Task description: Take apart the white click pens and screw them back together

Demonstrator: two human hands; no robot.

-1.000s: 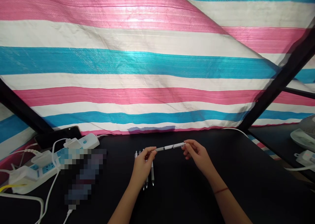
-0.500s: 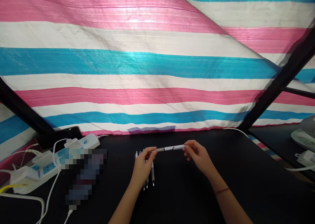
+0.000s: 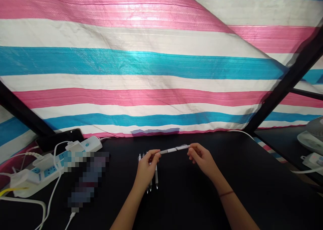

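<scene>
A white pen (image 3: pixel 175 149) with a grey grip section is held up nearly level between my two hands, above the black table (image 3: pixel 191 193). My left hand (image 3: pixel 147 166) pinches its grip end, and the tip is hidden in the fingers. At the other end, my right hand (image 3: pixel 200 157) has thumb and fingertips closed on the clicker end. Several more pens (image 3: pixel 156 179) lie side by side on the table under and behind my left hand, which covers their middles. Their tips point toward me.
On the left lies a white power strip (image 3: pixel 54 167) with plugs and cables. A dark phone (image 3: pixel 60 139) rests behind it, and a blurred-out object (image 3: pixel 88 181) with a white cable sits beside it. Striped sheeting (image 3: pixel 151 98) hangs behind the table. A fan (image 3: pixel 313 134) stands far right.
The pen has turned slightly about its length, its clip now showing along the upper side. Its right end is a little higher. The hands have hardly moved.
</scene>
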